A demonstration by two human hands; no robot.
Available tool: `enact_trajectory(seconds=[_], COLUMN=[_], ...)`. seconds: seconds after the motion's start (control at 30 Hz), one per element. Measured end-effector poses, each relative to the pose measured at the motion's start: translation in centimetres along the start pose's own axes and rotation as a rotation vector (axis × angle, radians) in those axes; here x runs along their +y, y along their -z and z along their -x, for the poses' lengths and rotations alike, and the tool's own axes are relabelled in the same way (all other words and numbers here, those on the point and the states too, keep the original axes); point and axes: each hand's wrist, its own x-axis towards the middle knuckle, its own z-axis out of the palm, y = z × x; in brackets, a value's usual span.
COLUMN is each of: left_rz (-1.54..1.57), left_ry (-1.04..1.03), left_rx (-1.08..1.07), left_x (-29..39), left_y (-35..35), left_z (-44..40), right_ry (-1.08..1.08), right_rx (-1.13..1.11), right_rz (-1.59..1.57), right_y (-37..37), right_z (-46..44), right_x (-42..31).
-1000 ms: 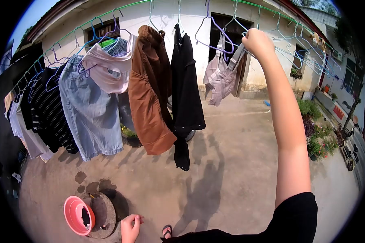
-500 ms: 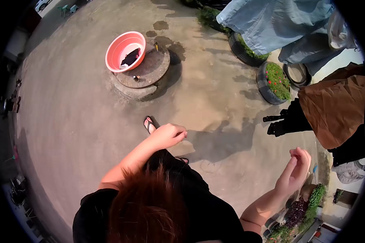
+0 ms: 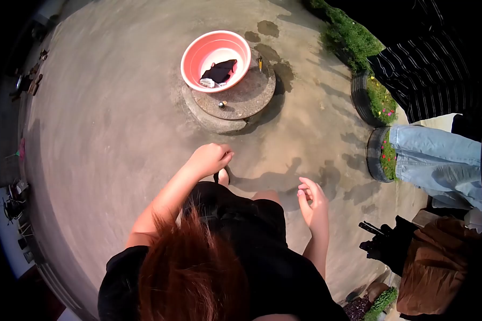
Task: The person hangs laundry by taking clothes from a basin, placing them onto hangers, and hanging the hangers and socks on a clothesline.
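My left hand [image 3: 211, 159] is loosely closed, fingers curled, with nothing visible in it, just below the round stone slab [image 3: 246, 99]. To the right, my right hand [image 3: 313, 206] is raised and empty, its thumb and fingers apart. A pink basin [image 3: 188, 67] rests on the slab. Inside it lie a dark cloth [image 3: 218, 71] and a small whitish cloth [image 3: 208, 83]. Neither hand touches the basin.
Hanging along the right are a striped black garment [image 3: 426, 75], light blue jeans [image 3: 436, 155] and brown trousers [image 3: 434, 267]. Tyre planters [image 3: 376, 155] stand beside them. A yellow-handled tool [image 3: 260, 64] and a small round object [image 3: 222, 104] lie on the slab.
My right hand, earlier up at the hangers, has come down and moved in toward my body. The view has tilted down and turned, and the basin now appears nearer my left hand.
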Motion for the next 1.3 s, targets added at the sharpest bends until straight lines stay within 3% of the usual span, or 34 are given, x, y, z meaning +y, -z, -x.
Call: enact_trajectory(seconds=[0.2, 0.47, 0.67, 0.9, 1.1, 1.13, 1.3], left_rz=[0.101, 0.289, 0.405, 0.260, 0.018, -0.040, -0.178], left_ry=[0.205, 0.413, 0.536, 0.584, 0.598, 0.592, 0.551], left_rx=[0.150, 0.235, 0.251, 0.248, 0.223, 0.214, 0.092], left_x=[-3.9, -4.7, -7.6, -20.6, -36.4, -38.7, -46.7], left_y=[5.4, 5.2, 5.4, 2.1, -1.5, -2.2, -4.3], left_z=[-4.6, -12.1, -19.1, -27.1, -37.8, -39.2, -44.2], right_ry=[-0.029, 0.152, 0.116, -0.276, -0.231, -0.322, -0.539], right_rx=[-0.172, -0.503, -0.732, -0.814, -0.720, -0.676, -0.594], right_rz=[0.061, -0.020, -0.008, -0.229, -0.182, -0.205, -0.326], right_y=[-0.4, -3.3, -7.9, -23.0, -39.7, -41.0, -51.4], right_z=[-11.7, -29.8, -45.3, -59.5, -66.7, -66.8, -71.0], right_x=[-3.3, -0.4, 0.4, 6.6, 16.7, 14.5, 22.5])
